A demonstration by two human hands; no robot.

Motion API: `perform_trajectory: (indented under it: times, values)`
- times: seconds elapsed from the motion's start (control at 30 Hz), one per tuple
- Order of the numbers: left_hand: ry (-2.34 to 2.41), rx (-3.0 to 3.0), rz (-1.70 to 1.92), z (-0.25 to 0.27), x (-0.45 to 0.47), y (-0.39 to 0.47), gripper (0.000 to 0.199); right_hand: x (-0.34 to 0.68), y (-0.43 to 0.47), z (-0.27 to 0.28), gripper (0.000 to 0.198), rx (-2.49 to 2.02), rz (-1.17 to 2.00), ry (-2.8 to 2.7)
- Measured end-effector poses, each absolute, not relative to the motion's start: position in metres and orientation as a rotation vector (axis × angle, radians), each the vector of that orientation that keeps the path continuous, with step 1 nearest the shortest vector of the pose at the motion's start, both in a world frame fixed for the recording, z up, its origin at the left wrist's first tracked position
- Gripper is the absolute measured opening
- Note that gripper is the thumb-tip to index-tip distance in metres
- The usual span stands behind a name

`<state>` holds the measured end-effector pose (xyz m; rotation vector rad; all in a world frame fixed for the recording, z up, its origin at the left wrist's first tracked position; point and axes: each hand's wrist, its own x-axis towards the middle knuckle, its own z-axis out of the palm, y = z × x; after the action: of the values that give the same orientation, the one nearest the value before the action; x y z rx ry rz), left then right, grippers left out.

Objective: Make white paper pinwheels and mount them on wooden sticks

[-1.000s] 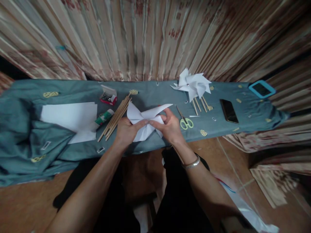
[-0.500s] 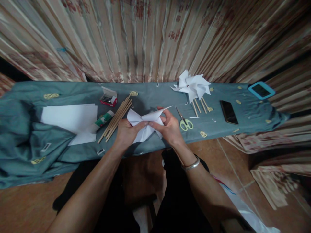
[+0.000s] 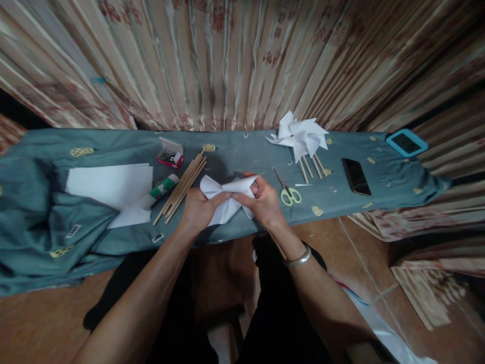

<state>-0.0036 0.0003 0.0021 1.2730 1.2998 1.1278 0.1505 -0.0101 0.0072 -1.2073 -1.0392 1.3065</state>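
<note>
A white paper pinwheel [image 3: 223,215], its corners bent in toward the middle, is held between my two hands near the table's front edge. My left hand [image 3: 199,207] is closed on its left side, with the thumb pressed at the centre. From the right, my right hand [image 3: 265,202] grips it, thumb also at the centre and fingers behind the curled upper flap. The fingertips behind the paper are hidden. Just left of my left hand lie several wooden sticks [image 3: 184,184]. Green-handled scissors [image 3: 290,194] rest right of my right hand.
Finished white pinwheels [image 3: 301,134] on sticks lie at the back right. Farther right are a phone [image 3: 356,176] and a blue-framed device [image 3: 407,143]. On the left are paper sheets [image 3: 109,184], a glue stick [image 3: 164,186] and a small red box [image 3: 170,154] of metal pieces. A curtain [image 3: 227,65] hangs behind.
The upper right flap of the paper has been bent farther inward and down under my right fingers. Both hands stay at nearly the same spot.
</note>
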Motion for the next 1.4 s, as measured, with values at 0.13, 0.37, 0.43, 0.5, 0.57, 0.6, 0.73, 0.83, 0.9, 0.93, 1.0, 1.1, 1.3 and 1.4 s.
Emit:
perform_trajectory:
  times: [0.13, 0.37, 0.43, 0.5, 0.57, 0.6, 0.73, 0.83, 0.9, 0.93, 1.0, 1.1, 1.3, 1.4]
  values:
    - [1.307, 1.278, 1.127, -0.0011, -0.0041, 0.0006, 0.026, 0.1495, -0.0094, 0.0075, 0.055, -1.206, 1.332, -1.006]
    - [1.327, 1.253, 1.123, 0.0014, -0.0031, -0.0007, 0.024, 0.148, -0.009, 0.0047, 0.054, -1.222, 1.315, -1.023]
    - [1.336, 1.247, 1.108, 0.0024, -0.003, -0.0011, 0.026, 0.1479, -0.0088, 0.0035, 0.053, -1.228, 1.316, -1.026]
    - [1.347, 1.236, 1.096, 0.003, -0.0032, -0.0012, 0.027, 0.1477, -0.0084, 0.0025, 0.053, -1.229, 1.313, -1.028]
    - [1.356, 1.233, 1.087, 0.003, -0.0035, -0.0013, 0.027, 0.1474, -0.0081, 0.0018, 0.054, -1.224, 1.311, -1.028]
    - [1.357, 1.238, 1.088, 0.0028, -0.0037, -0.0014, 0.026, 0.1473, -0.008, 0.0015, 0.054, -1.221, 1.312, -1.026]
    - [1.332, 1.283, 1.117, 0.001, -0.0049, -0.0019, 0.023, 0.1467, -0.0081, 0.0011, 0.055, -1.201, 1.337, -1.022]
    - [1.331, 1.297, 1.113, -0.0005, -0.0056, -0.0022, 0.022, 0.1462, -0.0083, 0.0006, 0.056, -1.184, 1.355, -1.007]
    - [1.34, 1.29, 1.109, -0.0013, -0.0057, -0.0021, 0.021, 0.1459, -0.0084, 0.0002, 0.056, -1.177, 1.36, -0.998]
    - [1.342, 1.283, 1.109, -0.0016, -0.0057, -0.002, 0.022, 0.1457, -0.0085, 0.0, 0.057, -1.178, 1.36, -0.996]
    - [1.342, 1.269, 1.106, -0.0017, -0.0057, -0.0021, 0.022, 0.1455, -0.0087, -0.0001, 0.057, -1.189, 1.353, -0.999]
    - [1.335, 1.257, 1.097, 0.0001, -0.0052, -0.0026, 0.026, 0.1453, -0.0092, 0.0002, 0.057, -1.211, 1.35, -1.004]
    - [1.371, 1.24, 1.08, 0.0066, -0.003, -0.0031, 0.031, 0.1454, -0.0101, 0.0003, 0.056, -1.227, 1.35, -1.001]
    - [1.386, 1.241, 1.078, 0.0057, -0.0029, -0.003, 0.03, 0.1456, -0.0102, -0.0015, 0.055, -1.23, 1.344, -1.011]
